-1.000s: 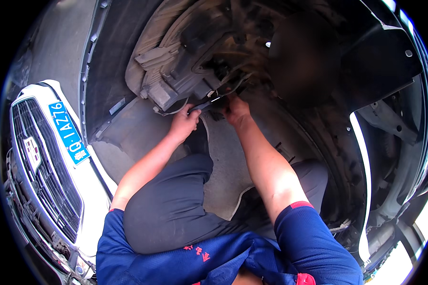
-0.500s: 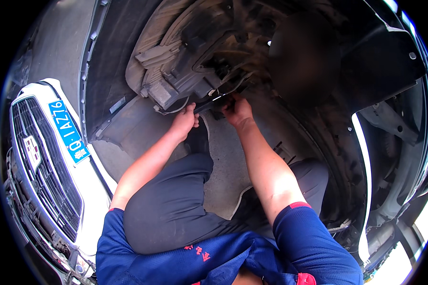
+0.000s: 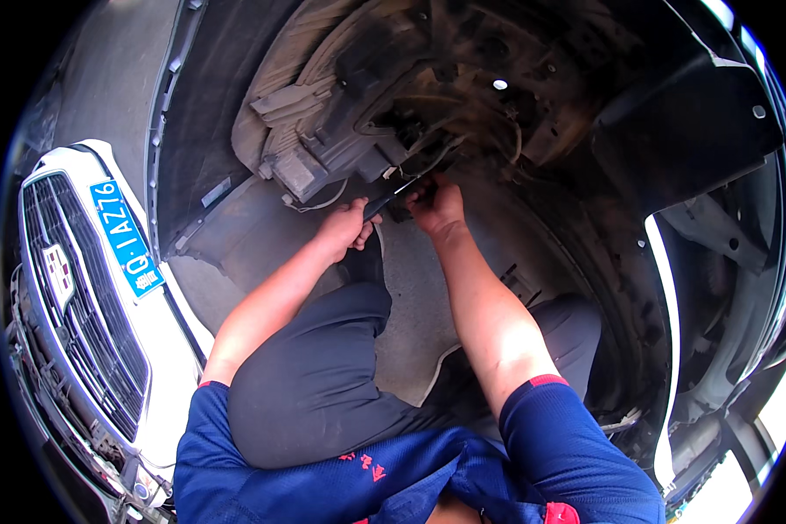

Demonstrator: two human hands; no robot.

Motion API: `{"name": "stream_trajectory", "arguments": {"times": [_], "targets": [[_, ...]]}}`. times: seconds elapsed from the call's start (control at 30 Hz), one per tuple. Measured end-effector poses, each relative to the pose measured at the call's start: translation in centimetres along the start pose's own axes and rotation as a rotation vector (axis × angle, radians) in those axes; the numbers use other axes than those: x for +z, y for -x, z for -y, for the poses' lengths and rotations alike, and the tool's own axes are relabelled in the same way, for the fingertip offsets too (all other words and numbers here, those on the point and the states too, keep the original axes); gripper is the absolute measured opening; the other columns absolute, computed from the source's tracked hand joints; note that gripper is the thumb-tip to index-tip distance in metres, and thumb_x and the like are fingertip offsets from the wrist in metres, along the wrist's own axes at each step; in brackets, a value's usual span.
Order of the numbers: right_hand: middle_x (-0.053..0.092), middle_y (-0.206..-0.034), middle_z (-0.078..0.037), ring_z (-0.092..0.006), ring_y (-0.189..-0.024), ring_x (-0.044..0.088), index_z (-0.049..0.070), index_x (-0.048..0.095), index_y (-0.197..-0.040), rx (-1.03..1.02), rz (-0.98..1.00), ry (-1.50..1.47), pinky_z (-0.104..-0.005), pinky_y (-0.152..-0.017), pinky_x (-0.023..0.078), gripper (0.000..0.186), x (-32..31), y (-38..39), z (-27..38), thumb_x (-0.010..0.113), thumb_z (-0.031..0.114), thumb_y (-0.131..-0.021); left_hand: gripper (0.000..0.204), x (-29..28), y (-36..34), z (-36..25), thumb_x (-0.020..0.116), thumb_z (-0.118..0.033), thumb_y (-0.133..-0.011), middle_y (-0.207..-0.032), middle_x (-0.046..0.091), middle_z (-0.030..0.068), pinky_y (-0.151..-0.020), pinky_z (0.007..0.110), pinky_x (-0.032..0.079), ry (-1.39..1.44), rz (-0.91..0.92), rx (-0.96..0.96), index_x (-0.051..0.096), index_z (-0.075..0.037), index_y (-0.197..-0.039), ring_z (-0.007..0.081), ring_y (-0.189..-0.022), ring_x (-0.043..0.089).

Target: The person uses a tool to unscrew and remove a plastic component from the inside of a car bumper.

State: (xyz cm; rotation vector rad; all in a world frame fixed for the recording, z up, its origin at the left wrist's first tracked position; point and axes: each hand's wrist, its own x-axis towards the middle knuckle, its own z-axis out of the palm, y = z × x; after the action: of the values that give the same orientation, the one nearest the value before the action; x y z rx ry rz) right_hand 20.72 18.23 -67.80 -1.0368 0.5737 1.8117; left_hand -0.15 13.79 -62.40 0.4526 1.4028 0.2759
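Note:
My left hand (image 3: 348,230) is closed round the dark handle of a screwdriver (image 3: 378,207). Its thin metal shaft slants up and to the right, toward the fingers of my right hand (image 3: 441,210). Those fingers are curled beside the far end of the shaft, against something dark that I cannot make out. Just beyond both hands is the underside of a black, dusty headlight housing (image 3: 295,173), with a loose thin cable (image 3: 330,203) hanging beside my left hand.
A detached white front bumper with a grille (image 3: 87,306) and blue plate (image 3: 127,237) lies at the left. Dark bumper or liner panels (image 3: 203,131) curve around me. A black flap (image 3: 699,131) hangs at the right. My bent knee (image 3: 323,349) is below my hands, above grey floor (image 3: 410,279).
My left hand has turned a little, and the screwdriver now slants more steeply. My right hand stays nearly in place. A blurred dark patch at the upper right is gone, showing the parts behind it.

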Motion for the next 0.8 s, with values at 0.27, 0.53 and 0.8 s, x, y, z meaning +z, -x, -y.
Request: {"name": "stream_trajectory", "arguments": {"times": [0.27,0.53,0.8], "targets": [[0.048,-0.071,0.004,-0.0124,-0.064,0.045,0.015,0.058,-0.089,0.012,0.013,-0.047,-0.0299,-0.058,0.039,0.012,-0.3,-0.6,0.2,0.058,0.021,-0.099,0.033,2.1,0.2,0.2,0.053,-0.029,-0.106,-0.081,0.059,0.0005,-0.059,0.027,0.047,-0.113,-0.145,0.378,0.062,-0.002,-0.122,0.009,-0.068,0.054],[0.049,-0.071,0.005,-0.0116,-0.064,0.045,0.019,0.058,-0.087,0.034,-0.029,0.028,-0.0298,-0.058,0.038,0.011,0.6,0.1,0.1,0.06,0.024,-0.096,0.023,0.4,0.0,-0.5,0.06,-0.02,-0.102,-0.081,0.061,0.0026,-0.056,0.026,0.049,-0.116,-0.077,0.326,0.062,-0.002,-0.117,0.0088,-0.065,0.056],[0.051,-0.072,0.005,-0.0114,-0.064,0.047,0.019,0.059,-0.087,0.008,-0.047,0.051,-0.03,-0.059,0.038,0.01,0.4,-0.3,-0.3,0.06,0.024,-0.095,0.038,0.2,0.0,-0.4,0.05,-0.036,-0.107,-0.077,0.062,0.0025,-0.053,0.026,0.047,-0.101,0.021,0.101,0.07,-0.003,-0.109,0.0092,-0.06,0.054]]}}
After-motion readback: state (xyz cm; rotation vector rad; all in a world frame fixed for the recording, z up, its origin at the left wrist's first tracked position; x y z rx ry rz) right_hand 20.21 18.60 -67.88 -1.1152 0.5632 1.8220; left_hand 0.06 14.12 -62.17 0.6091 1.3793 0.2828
